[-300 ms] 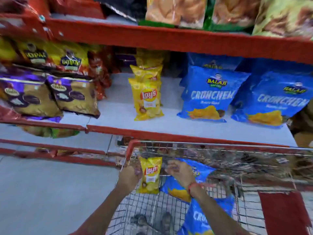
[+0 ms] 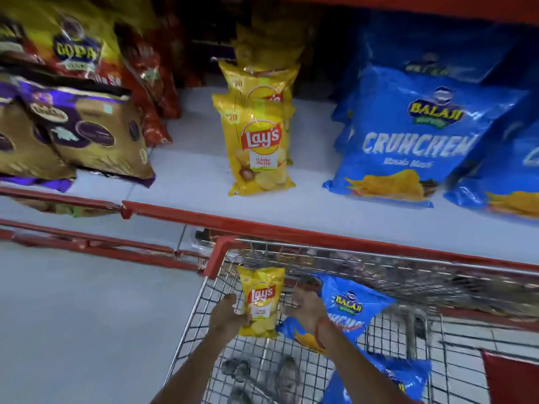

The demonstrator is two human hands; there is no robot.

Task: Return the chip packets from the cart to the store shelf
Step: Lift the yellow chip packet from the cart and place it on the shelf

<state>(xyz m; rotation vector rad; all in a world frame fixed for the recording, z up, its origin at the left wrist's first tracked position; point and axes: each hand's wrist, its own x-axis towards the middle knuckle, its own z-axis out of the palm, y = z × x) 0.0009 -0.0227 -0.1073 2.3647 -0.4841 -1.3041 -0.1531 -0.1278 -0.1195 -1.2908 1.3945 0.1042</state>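
A small yellow Lay's packet is held upright over the front left corner of the wire cart. My left hand grips its left edge. My right hand is beside its right edge with fingers apart, and I cannot tell if they touch it. Under my right wrist, a blue Balaji packet leans in the cart, and another blue packet lies lower down. On the store shelf above, a row of matching Lay's packets stands in the middle.
Large blue Balaji packets fill the shelf to the right of the Lay's row, and gold and purple packets sit to the left. White shelf surface shows on both sides of the Lay's row. The cart's red corner touches the shelf's red front edge.
Both hands and the yellow packet stay in almost the same place over the cart. The view has moved closer to the middle shelf.
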